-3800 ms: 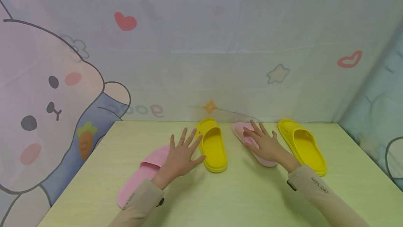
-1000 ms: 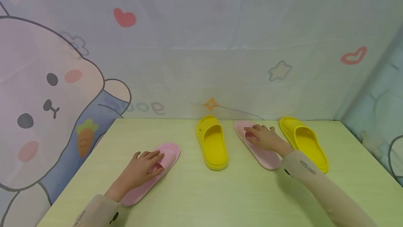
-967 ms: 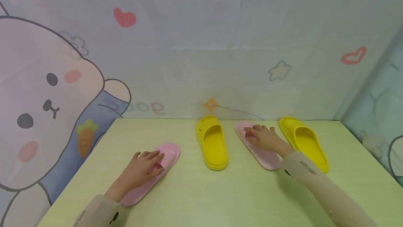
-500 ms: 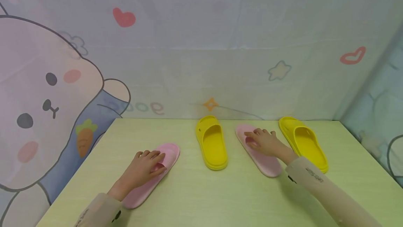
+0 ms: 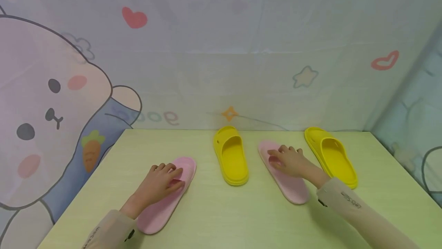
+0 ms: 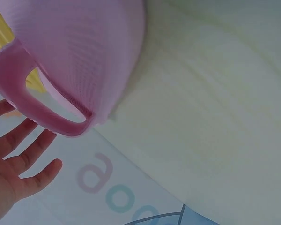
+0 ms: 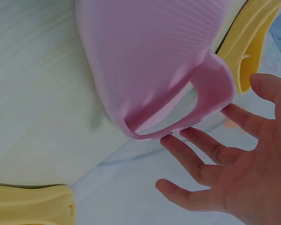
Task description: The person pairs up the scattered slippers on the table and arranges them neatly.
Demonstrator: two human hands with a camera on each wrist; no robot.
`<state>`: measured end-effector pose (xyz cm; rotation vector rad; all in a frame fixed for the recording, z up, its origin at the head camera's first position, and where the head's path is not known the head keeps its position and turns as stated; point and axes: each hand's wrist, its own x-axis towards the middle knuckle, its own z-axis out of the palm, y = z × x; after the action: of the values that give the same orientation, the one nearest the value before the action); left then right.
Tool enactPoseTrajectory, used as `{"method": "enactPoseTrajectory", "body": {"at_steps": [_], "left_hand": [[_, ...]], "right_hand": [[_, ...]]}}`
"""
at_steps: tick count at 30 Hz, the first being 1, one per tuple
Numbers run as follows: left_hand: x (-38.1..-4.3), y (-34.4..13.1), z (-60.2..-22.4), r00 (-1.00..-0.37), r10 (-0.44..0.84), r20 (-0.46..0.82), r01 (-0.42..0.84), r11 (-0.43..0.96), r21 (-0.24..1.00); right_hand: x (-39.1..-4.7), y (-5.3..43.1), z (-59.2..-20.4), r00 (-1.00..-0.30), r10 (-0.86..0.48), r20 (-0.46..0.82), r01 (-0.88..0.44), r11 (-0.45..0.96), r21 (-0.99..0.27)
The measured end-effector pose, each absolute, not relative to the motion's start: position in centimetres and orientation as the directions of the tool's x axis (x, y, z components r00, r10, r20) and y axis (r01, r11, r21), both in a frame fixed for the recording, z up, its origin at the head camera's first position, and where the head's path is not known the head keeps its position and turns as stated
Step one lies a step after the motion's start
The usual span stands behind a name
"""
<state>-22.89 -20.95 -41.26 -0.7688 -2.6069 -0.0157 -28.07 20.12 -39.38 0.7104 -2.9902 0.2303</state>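
Observation:
My left hand (image 5: 157, 185) rests its fingertips on the strap of the left pink slipper (image 5: 160, 214), which lies slanted on the table. Over the right pink slipper (image 5: 293, 189), my right hand (image 5: 292, 162) touches the strap in the same way. The left wrist view shows extended, spread fingers (image 6: 35, 150) against the outside of the pink strap (image 6: 42, 115). In the right wrist view, several loosely extended fingers (image 7: 196, 143) meet the strap (image 7: 215, 91) from outside, and the thumb (image 7: 267, 86) stands off to its side. Both soles are flat on the table, partly hidden by the hands.
Between the pink slippers stands a yellow slipper (image 5: 235, 164), its toe toward the wall. Another yellow slipper (image 5: 335, 160) lies slanted beyond my right hand, close to my right sleeve (image 5: 345, 203). Behind the pale table (image 5: 221, 222) hangs a printed cloth (image 5: 214, 68).
The right pink slipper has slid toward me with my right hand. The left pink slipper has turned slightly, its heel shifting right and nearer. Both yellow slippers stay put.

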Motion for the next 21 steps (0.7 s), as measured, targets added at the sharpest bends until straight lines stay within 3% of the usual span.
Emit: {"method": "enactPoseTrajectory", "body": {"at_steps": [21], "left_hand": [[-24.3,-21.4,-41.3,-0.756,0.558,0.342,0.586,0.81,-0.025]], "right_hand": [[-30.2,22.3,-40.7,-0.849,-0.513,0.125,-0.528,0.833,-0.166]]}}
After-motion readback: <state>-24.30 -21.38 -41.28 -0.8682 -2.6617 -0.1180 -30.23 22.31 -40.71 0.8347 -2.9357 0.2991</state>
